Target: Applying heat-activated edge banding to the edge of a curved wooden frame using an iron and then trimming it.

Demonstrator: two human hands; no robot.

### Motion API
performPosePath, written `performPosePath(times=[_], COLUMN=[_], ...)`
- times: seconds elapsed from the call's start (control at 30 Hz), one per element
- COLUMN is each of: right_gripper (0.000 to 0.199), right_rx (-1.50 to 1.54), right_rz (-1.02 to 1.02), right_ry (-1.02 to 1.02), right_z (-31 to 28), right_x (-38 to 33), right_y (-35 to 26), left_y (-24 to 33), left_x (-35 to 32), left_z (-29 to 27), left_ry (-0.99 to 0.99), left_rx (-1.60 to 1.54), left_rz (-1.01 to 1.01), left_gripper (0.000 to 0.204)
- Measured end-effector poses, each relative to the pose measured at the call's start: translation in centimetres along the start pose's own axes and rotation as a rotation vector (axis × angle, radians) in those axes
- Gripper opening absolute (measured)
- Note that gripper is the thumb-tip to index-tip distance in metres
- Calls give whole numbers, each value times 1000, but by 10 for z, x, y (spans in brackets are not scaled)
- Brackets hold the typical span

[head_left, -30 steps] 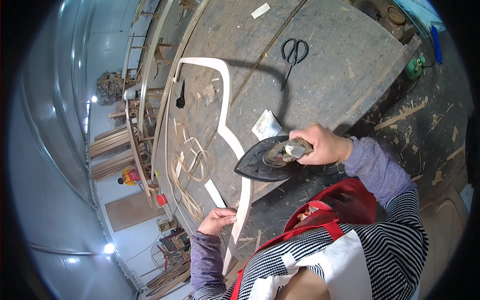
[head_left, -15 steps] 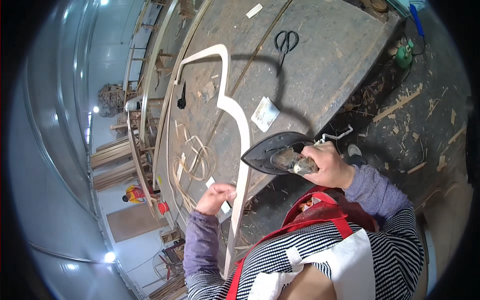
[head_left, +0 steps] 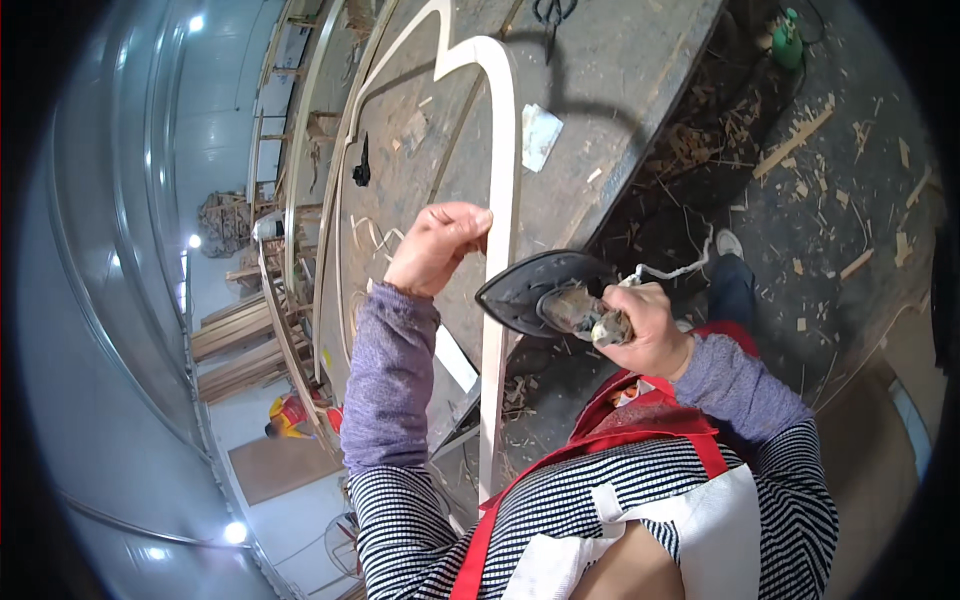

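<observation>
A long, pale, curved wooden frame piece runs from beside my body out over the worktable. My left hand is closed at its left edge, thumb and finger pinching there; the fingers below are partly hidden. My right hand grips the handle of a dark clothes iron with a pointed plate. The iron's tip overlaps the wood, nearer to my body than my left hand. Whether the plate presses on the wood I cannot tell. A white cord trails from the iron.
The worn worktable carries black scissors, a whitish square pad, a small black object and thin curled strips. Wood shavings and a green spray bottle lie to the right. Another person is at far left.
The view has shifted, and the frame piece has slid farther away across the table. My left hand has moved away from my body, past the iron, which stays in my right hand.
</observation>
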State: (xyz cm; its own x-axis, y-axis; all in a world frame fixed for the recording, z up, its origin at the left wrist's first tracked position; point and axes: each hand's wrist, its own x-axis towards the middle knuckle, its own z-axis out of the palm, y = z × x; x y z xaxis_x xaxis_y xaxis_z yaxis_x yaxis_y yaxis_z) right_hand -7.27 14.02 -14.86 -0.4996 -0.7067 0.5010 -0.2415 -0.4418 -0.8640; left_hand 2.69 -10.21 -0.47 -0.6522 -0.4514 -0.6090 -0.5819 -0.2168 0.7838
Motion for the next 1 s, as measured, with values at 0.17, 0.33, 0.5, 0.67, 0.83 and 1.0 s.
performPosePath(times=[0.17,0.33,0.5,0.67,0.83,1.0], right_gripper=[34,33,31,34,30,25], right_rx=[3,-27,-160,-290,-286,-253], right_rz=[-64,-123,-68,-31,-48,-82], right_ry=[-52,-170,-94,13,17,-137], right_z=[25,33,22,-3,-17,-7], right_x=[-47,-77,-69,-28,-12,-39], right_y=[-16,-38,-50,-37,-31,-48], left_y=[-2,-5,-11,-14,-13,-12], left_x=[2,-1,0,3,6,10], left_z=[3,9,8,10,10,5], left_ry=[-25,-5,-42,-8,16,-63], left_rx=[4,9,-18,-7,-8,10], left_rz=[65,78,66,54,46,53], left_gripper=[15,14,14,14,14,12])
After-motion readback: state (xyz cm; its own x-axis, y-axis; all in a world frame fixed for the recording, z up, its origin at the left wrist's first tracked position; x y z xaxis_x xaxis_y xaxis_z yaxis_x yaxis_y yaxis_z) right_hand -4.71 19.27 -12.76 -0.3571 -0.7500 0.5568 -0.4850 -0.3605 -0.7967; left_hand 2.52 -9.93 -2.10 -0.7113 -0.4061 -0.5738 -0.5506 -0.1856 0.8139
